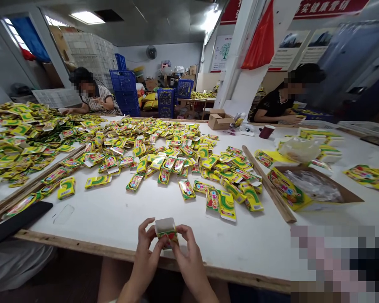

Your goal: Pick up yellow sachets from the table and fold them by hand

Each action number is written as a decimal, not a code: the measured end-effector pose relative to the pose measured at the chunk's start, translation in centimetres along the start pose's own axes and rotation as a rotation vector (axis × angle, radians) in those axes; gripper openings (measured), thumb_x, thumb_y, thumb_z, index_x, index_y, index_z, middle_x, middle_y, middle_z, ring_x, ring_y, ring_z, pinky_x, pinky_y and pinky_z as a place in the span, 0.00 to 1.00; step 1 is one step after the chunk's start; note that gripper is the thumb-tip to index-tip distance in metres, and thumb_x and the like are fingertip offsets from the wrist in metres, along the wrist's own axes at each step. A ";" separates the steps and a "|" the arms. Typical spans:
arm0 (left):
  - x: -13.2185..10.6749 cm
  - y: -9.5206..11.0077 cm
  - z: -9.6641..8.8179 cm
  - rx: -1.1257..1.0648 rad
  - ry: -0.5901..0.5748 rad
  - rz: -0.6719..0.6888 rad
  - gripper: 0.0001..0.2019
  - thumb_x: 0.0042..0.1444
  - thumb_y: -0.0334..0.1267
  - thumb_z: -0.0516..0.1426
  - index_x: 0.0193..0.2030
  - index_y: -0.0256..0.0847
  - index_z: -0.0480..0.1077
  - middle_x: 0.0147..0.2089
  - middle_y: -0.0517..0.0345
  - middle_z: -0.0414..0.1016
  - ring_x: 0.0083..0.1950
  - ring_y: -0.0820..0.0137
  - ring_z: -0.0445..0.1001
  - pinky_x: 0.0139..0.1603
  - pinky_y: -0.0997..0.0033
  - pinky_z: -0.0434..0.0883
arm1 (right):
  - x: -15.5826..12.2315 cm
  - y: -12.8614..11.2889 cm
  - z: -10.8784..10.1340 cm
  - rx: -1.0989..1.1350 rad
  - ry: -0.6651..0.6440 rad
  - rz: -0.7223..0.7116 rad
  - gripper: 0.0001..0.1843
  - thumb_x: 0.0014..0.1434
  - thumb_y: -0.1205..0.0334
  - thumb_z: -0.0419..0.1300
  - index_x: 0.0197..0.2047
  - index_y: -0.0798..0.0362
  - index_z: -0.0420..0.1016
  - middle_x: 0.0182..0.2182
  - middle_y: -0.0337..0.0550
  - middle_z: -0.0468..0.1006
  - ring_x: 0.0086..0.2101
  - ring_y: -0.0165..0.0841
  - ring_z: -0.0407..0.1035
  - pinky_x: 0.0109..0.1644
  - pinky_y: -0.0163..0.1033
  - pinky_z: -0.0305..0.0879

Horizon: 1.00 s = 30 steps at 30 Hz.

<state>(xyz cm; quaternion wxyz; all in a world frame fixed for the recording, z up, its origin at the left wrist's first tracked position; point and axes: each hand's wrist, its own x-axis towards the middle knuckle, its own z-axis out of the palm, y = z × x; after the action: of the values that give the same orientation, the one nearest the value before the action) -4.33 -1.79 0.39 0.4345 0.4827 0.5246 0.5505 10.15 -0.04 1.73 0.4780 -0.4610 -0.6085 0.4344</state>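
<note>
White table, unreadable yellow packets

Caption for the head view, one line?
Both hands, left and right, hold a small carton over a white table strewn with packets.

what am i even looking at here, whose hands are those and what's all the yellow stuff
This is one picture from a camera worn on a person's head, looking forward and down, so the two hands at the bottom are the wearer's own. The left hand and right hand together hold a small yellow box with its top flap open, just above the near edge of a white table. Spread across the table are many flat yellow and green packets, with a long wooden strip to their right and an open carton with clear plastic beyond it. Two other people sit at the far side, one at the left and one at the right.
</note>
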 end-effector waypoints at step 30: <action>3.1 1.9 2.6 0.007 -0.183 0.029 0.12 0.57 0.43 0.56 0.42 0.37 0.71 0.42 0.52 0.75 0.44 0.67 0.73 0.47 0.69 0.70 | 1.8 -0.5 -2.6 -0.176 0.087 -0.163 0.09 0.62 0.60 0.56 0.39 0.55 0.73 0.36 0.46 0.76 0.37 0.34 0.71 0.42 0.36 0.68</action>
<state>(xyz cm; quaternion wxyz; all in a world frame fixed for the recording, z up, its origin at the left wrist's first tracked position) -2.22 1.54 2.45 0.4707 0.5402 0.4776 0.5084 12.39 1.89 2.94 0.4953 -0.4685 -0.6586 0.3186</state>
